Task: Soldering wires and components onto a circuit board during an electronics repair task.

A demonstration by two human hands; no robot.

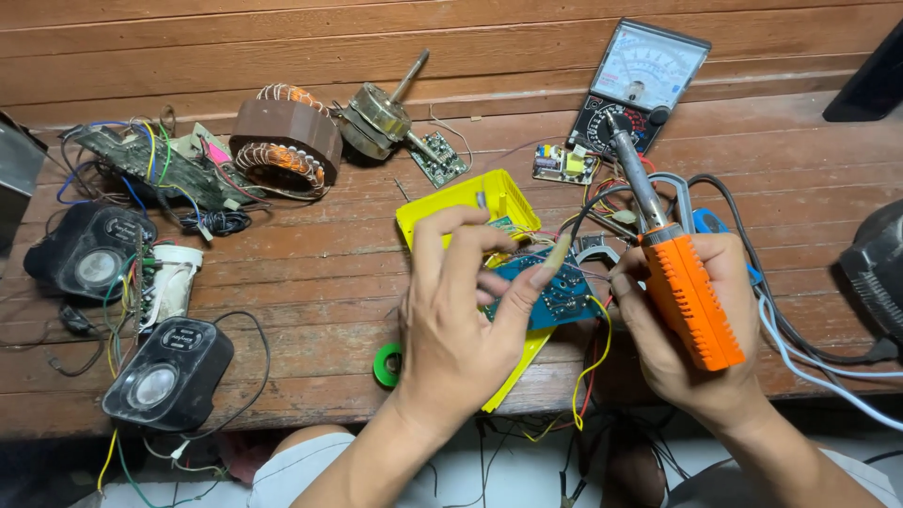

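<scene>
I see the left hand [451, 320] with fingers curled, pinching the blue circuit board [555, 292] at its left edge; board sits over the yellow tray [470, 202], near centre of the wooden table [329, 273]; right hand [687, 329] wrapped tight around the orange soldering iron [691, 296], tip pointing far toward the analog multimeter [640, 85]; green solder spool [387, 365] just left of the left wrist; 2 black speakers [169, 372] near left; copper-wound stator [287, 141] far left.
</scene>
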